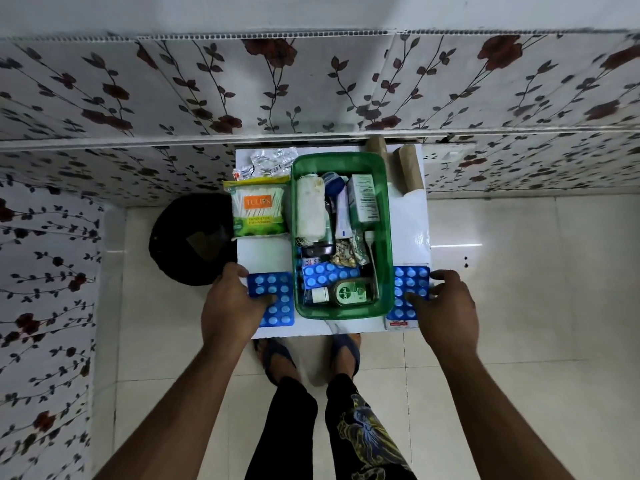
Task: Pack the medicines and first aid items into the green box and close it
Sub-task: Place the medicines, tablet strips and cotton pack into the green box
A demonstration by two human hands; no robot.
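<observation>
Table (412, 216): small and white, with items close to its edges; a push on anything near the front edge could send it to the floor.
Green box (298, 237): stands open in the middle of the table, already quite full with a gauze roll (311, 209), a carton (362, 199) and a Dettol bottle (349, 293). No lid is seen in this view. I judge the lid may not close if more things are piled high.
Cotton swab pack (258, 211): lies to the left of the box, not packed yet; it is bulky and may not fit flat.
Left hand (230, 306): fingers bent down on the left blue tablet strip (277, 299), thumb at its outer edge; the grip is not complete, so the strip could slide.
Right hand (446, 306): fingers half spread, tips touching the right blue tablet strip (407, 292); whether it is pinched, I cannot tell.
Right strip: it lies at the table corner and could fall if nudged.
</observation>
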